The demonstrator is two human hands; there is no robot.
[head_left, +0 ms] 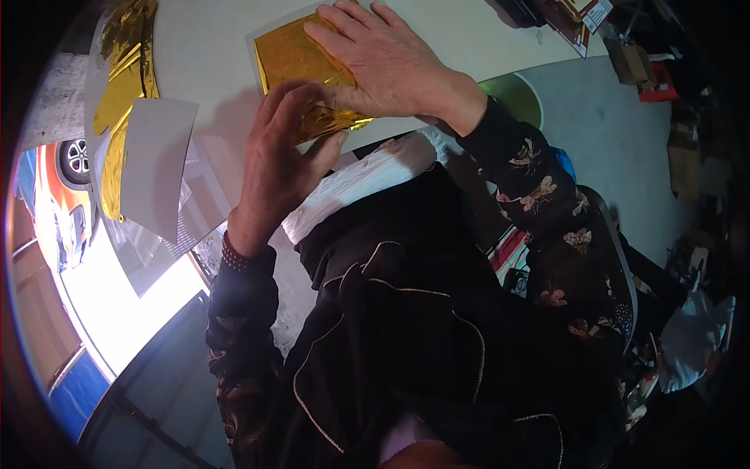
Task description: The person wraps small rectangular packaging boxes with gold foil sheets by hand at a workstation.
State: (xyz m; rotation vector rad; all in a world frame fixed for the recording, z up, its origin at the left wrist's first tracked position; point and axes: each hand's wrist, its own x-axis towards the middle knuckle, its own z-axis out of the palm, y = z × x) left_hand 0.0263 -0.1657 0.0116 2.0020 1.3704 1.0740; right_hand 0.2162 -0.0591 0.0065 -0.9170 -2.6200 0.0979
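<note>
A gold foil sheet (293,55) lies on a white sheet of paper (406,129) on the pale table (211,47). My right hand (383,66) lies flat on the foil, fingers spread toward its far edge. My left hand (277,160) is at the foil's near edge, where the foil is crumpled and folded up (332,121); its fingers and thumb close on that edge. A beaded bracelet (233,254) sits on my left wrist. Both sleeves are dark with a flower print.
More gold foil (125,86) and a white sheet (156,168) lie stacked at the table's left. A green round seat (519,98) stands by the table's right side. Boxes and a white bag (695,336) clutter the floor at right. An orange car (66,168) shows outside.
</note>
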